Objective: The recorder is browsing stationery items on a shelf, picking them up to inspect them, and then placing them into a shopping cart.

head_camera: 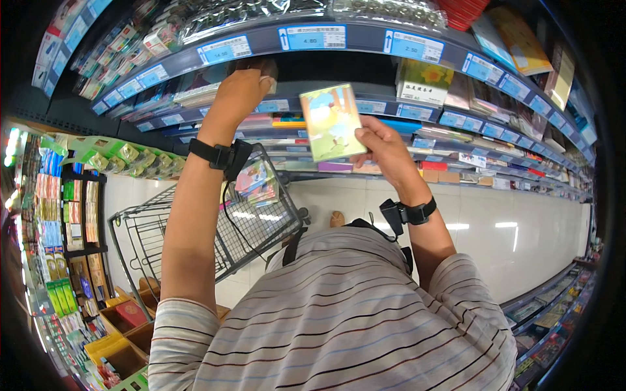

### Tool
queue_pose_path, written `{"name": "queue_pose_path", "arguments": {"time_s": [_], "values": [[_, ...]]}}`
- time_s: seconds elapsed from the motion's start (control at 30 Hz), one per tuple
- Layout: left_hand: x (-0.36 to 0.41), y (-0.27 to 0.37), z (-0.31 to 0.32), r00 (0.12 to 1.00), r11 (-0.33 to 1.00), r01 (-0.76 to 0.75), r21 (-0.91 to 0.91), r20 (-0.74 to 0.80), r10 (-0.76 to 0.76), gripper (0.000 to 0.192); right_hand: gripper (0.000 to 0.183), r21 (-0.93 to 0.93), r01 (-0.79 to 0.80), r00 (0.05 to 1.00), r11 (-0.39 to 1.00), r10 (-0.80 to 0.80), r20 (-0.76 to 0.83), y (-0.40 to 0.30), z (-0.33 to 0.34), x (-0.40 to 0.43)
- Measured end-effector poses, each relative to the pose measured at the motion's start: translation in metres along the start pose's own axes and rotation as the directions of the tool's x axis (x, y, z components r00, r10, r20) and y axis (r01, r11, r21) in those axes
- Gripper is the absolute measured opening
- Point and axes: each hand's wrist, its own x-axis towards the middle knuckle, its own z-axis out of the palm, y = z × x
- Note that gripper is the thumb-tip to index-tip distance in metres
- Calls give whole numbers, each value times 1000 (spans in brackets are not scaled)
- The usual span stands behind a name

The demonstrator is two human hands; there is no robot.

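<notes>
My right hand [384, 149] grips the right edge of a small notebook with an illustrated green and yellow cover [332, 122], held upright in front of the shelves. My left hand [244, 93] reaches onto a shelf at the upper left, its fingers at a brown item [266, 73] beside a stack of notebooks [198, 88]; whether it grips anything cannot be told. A notebook with a yellow flower on its cover [424, 80] stands on the same shelf, farther right. Several colourful booklets [259, 185] lie in the metal shopping cart [298, 210] below my left wrist.
Shelf edges with blue price tags [313, 37] curve across the top. Clear packaged goods [244, 17] fill the upper shelf. Green hanging strips of packs [132, 154] jut out at left. Cardboard boxes [122, 337] stand at lower left, and another shelf rack [547, 313] at lower right.
</notes>
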Motion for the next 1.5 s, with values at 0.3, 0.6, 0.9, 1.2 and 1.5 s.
{"name": "queue_pose_path", "arguments": {"time_s": [0.3,0.6,0.9,1.2,1.5], "values": [[-5,-3,18,994,1000,9,-9,-113,-10,42,39,21,-53,987,998,49,152,13,23,-1],[-96,27,38,955,836,-61,-546,-274,-110,45,39,62,-55,990,997,46,135,15,23,-3],[-133,44,66,905,116,410,-905,389,-172,44,44,121,-60,991,991,45,122,28,25,6],[-141,53,83,932,128,311,-942,275,-236,49,47,51,-28,968,998,14,251,19,32,-2],[-143,71,77,929,7,350,-937,346,-128,55,51,49,22,967,999,-33,254,20,36,-6]]}}
